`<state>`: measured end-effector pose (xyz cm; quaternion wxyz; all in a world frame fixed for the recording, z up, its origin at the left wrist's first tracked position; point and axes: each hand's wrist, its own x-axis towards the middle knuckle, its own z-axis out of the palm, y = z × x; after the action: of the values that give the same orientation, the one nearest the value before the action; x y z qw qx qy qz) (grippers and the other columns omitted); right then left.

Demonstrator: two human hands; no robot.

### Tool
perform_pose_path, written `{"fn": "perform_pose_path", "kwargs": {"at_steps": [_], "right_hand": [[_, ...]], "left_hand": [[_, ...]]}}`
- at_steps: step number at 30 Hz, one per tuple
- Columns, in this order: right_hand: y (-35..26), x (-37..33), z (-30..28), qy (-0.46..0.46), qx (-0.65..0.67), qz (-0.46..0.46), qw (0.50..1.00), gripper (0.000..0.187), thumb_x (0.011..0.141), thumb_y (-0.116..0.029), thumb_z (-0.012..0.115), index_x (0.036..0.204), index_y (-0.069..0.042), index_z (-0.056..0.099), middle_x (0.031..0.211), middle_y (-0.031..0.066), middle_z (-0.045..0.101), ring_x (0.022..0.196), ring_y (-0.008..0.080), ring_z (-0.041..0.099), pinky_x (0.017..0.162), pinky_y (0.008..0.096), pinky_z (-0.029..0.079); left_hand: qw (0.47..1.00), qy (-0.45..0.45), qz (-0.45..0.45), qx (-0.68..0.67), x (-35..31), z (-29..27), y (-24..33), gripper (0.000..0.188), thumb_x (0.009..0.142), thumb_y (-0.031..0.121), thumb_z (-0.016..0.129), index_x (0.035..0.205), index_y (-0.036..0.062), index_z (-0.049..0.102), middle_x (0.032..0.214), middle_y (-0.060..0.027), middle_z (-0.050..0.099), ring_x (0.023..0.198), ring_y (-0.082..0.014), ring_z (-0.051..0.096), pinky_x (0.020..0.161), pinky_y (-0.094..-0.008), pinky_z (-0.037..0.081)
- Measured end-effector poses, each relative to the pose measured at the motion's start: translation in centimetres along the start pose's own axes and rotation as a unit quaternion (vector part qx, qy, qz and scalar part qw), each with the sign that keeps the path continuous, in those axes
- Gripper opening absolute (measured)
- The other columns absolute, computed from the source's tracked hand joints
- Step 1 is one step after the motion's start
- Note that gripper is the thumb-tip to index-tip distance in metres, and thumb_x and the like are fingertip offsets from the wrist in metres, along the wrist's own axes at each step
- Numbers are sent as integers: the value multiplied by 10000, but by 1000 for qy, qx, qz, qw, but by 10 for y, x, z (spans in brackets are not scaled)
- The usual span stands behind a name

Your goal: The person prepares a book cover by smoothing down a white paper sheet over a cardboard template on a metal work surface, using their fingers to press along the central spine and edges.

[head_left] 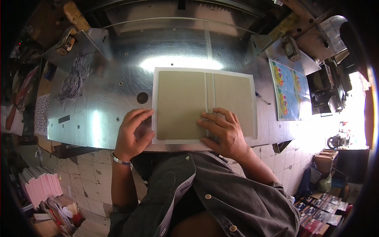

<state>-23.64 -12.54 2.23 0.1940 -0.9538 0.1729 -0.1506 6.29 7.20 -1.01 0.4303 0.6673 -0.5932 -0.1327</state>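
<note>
A book cover blank (182,104) lies flat on the metal table in front of me. It has two grey-brown boards with a narrow strip between them, set on a white sheet (254,106) whose margin shows all round. My left hand (136,130) is at the sheet's left edge, thumb and fingers apart, holding nothing; whether the fingertips touch the edge, I cannot tell. Across the narrow strip and onto the left board reaches my right hand (224,132), its fingers spread and laid on the surface. It partly hides the strip's lower end.
The metal table (130,102) has a round dark hole (142,98) left of the cover. A pen (263,98) and colourful printed sheets (290,91) lie to the right. Tangled string (75,77) lies at the left. Paper stacks (39,185) stand below on the left.
</note>
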Motion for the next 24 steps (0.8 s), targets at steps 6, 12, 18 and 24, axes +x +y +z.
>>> {"fn": "perform_pose_path", "kwargs": {"at_steps": [6, 12, 18, 24], "right_hand": [[0, 0, 1, 1, -3, 1, 1000, 578, 824, -240, 911, 1387, -161, 804, 1502, 74, 734, 1431, 390, 586, 1204, 536, 468], [1, 1, 1, 9, -6, -7, 1000, 587, 844, -270, 901, 1408, -165, 776, 1505, 68, 717, 1408, 382, 595, 1175, 545, 473], [0, 1, 3, 11, -1, 4, 1000, 570, 831, -259, 894, 1388, -179, 801, 1492, 56, 732, 1407, 373, 604, 1182, 529, 475], [-2, 0, 2, 5, 2, 5, 1000, 593, 850, -288, 889, 1421, -179, 774, 1478, 59, 724, 1399, 364, 605, 1197, 546, 465]], "left_hand": [[998, 30, 19, 56, 20, 6, 21, 452, 951, 158, 804, 1389, 52, 768, 1370, -155, 742, 1268, -373, 697, 1111, -472, 537], [992, -34, 74, 96, 48, 39, 58, 430, 959, 135, 793, 1385, 87, 763, 1323, -123, 748, 1229, -351, 700, 1088, -485, 528], [982, -30, 88, 164, 71, 54, 53, 544, 960, 178, 806, 1486, 103, 688, 1387, -115, 695, 1281, -348, 661, 1102, -486, 522], [980, -56, 67, 180, 87, 57, 49, 593, 954, 233, 826, 1505, 84, 668, 1391, -142, 681, 1288, -367, 652, 1103, -500, 522]]}}
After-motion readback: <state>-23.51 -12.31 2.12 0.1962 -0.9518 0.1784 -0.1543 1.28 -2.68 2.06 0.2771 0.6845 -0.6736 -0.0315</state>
